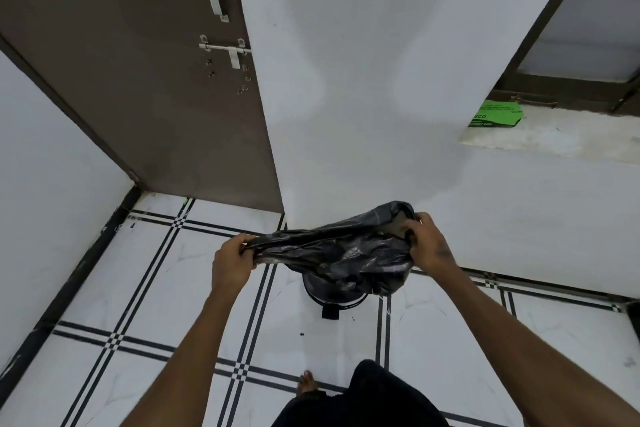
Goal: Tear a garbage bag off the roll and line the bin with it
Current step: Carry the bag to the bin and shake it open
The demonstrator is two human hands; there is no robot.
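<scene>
Nearest the camera, both forearms extend forward over the tiled floor point(138, 288) toward the bin point(332, 295), a small dark pedal bin standing close to the white wall point(381, 80). The garbage bag point(332, 250) hangs directly above the bin, stretched between the two hands and hiding most of the bin's top.

The left hand point(232, 262) is to the left of the bin, fingers pinched closed on a gathered edge of the film. The right hand point(427, 244) is above and to the right of the bin, fingers curled into the bag's mouth and clamped on its rim, which gapes slightly there.

Handling, as judged: the bag is thin, very light, limp black film. It likely clings to itself, slips between dry fingers and tears if overstretched. Grip at the mouth hem only, on opposite sides, and spread it wider than the bin rim before lowering.

A green packet point(493, 114) lies on the ledge well above and to the right of the bin.
</scene>
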